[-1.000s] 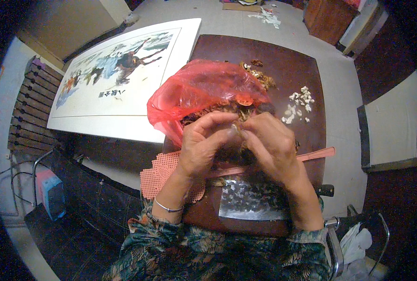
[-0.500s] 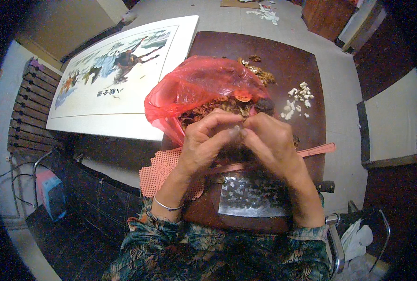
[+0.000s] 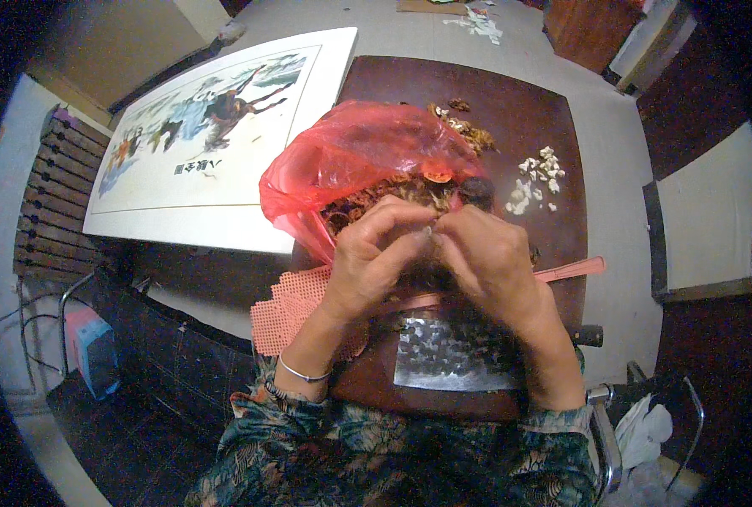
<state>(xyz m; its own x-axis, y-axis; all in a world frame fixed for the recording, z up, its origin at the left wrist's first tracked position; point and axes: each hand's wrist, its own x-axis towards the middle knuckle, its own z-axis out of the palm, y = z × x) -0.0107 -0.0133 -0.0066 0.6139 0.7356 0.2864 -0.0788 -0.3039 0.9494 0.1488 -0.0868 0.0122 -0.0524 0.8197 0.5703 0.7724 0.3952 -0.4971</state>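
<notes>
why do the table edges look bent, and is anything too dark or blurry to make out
Head view: fisheye bends the dark table edges and blackens the corners; light is dim, glinting off the cleaver blade; what the left hand and right hand pinch is too small to tell.

Upper left of the frame, I see a large white-bordered picture (image 3: 211,139) lying flat beside the dark brown table (image 3: 520,93). At the table's lower centre lies a broad cleaver blade (image 3: 452,359) with a hammered face, its dark handle end (image 3: 589,335) poking out to the right. An orange mesh mat (image 3: 296,308) hangs off the table's lower left edge. A small pile of pale peeled pieces (image 3: 535,179) sits centre right. A blue box (image 3: 95,355) stands on the floor, lower left.
</notes>
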